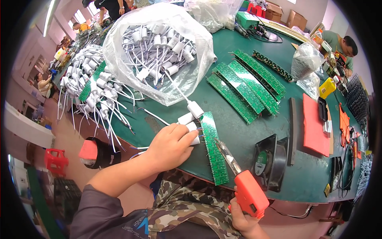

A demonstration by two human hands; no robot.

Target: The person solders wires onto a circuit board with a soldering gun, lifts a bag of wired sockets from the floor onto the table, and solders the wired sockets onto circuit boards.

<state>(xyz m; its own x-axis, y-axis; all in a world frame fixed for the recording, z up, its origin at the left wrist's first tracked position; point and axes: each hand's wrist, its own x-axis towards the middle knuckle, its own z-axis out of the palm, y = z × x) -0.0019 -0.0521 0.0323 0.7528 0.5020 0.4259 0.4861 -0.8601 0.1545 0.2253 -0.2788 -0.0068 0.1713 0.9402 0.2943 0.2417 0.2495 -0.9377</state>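
- While the left hand [169, 148] is holding white plastic cylinders [191, 127] in bent fingers at frame centre, the long green circuit-board strip [215, 157] is lying just rightward, running top to bottom.
- Lower right, the farther right hand [243, 223] is gripping a red-bodied soldering gun [251, 193], its metal tip [222, 147] reaching over the strip.

White cyl. [192, 126], ctr, is being part. hidden by L hand [170, 148]; R hand [243, 224], lower R, by red gun [250, 193]; dark-shirted person [114, 6], upper L, is being cropped by top edge.
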